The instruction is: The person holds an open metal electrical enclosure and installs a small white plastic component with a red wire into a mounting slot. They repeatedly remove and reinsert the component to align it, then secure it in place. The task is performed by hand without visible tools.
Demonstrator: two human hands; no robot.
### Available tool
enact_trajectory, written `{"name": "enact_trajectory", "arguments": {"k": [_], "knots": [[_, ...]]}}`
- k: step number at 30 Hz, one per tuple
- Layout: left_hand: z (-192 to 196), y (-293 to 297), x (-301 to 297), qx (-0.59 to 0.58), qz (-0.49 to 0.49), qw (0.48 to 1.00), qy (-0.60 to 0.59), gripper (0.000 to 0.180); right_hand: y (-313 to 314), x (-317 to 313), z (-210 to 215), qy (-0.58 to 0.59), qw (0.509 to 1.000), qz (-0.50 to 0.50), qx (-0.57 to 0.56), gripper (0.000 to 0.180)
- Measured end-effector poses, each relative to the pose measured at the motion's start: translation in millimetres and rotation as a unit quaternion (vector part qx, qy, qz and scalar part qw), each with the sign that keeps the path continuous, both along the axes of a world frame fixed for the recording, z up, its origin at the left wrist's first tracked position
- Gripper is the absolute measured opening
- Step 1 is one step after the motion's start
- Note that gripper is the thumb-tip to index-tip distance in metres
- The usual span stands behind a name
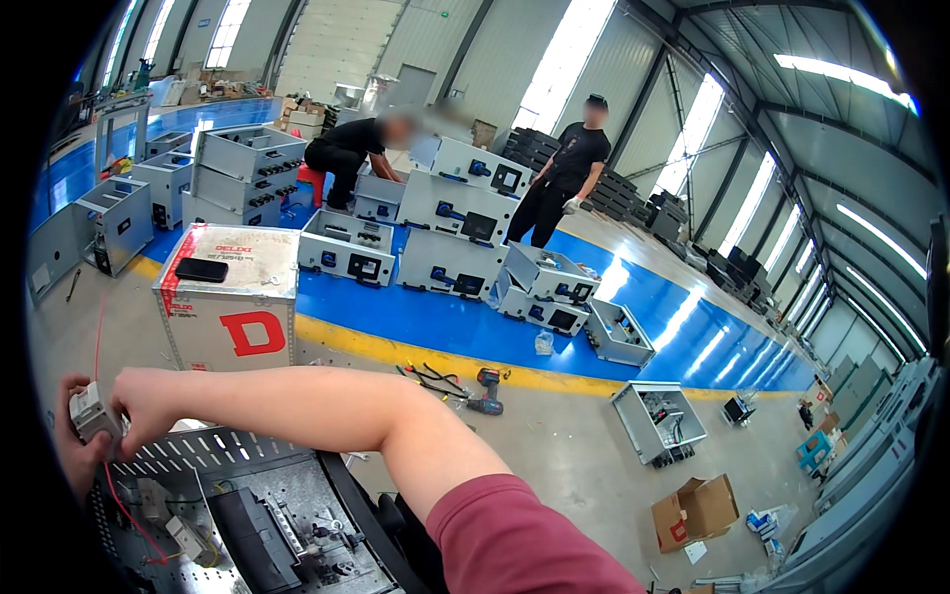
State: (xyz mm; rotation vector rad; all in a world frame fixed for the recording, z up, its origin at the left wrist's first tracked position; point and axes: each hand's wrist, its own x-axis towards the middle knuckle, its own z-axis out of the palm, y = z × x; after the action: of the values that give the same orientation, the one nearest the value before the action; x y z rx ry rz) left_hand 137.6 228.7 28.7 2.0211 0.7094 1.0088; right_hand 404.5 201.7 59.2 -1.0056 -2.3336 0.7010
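Note:
At the far left, my left hand is closed round a small light-grey electrical module. My right hand reaches across from the right, its fingers bent against the module's right side; the fingertips are partly hidden. A thin red wire rises above the module, and another red length hangs below it into an open metal enclosure with slotted walls. Inside the enclosure sit a black cover or panel, a metal terminal strip, grey modules and loose fittings.
A wooden crate with a phone on top stands ahead. A cordless drill and cables lie on the floor. Stacked grey cabinets stand beyond, by one crouching person and one standing. An open cardboard box is right.

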Motion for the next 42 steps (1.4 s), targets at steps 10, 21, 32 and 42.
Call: {"name": "enact_trajectory", "arguments": {"k": [10,21,32,42], "knots": [[-21,12,-11,-0.031,-0.006,0.999,-0.039,0.104,1,-2,0,0.002,1.0,0.001,-0.004,0.042],[-30,19,-17,-0.048,-0.026,0.996,-0.067,0.105,5,-5,-1,0.006,1.0,0.013,0.001,0.041],[-30,19,-20,-0.044,-0.015,0.997,-0.062,0.102,5,-8,-1,0.006,1.0,0.002,-0.019,0.044],[-38,26,-20,-0.035,-0.01,0.997,-0.064,0.101,7,-9,-2,-0.021,0.999,-0.012,-0.032,0.047]]}}
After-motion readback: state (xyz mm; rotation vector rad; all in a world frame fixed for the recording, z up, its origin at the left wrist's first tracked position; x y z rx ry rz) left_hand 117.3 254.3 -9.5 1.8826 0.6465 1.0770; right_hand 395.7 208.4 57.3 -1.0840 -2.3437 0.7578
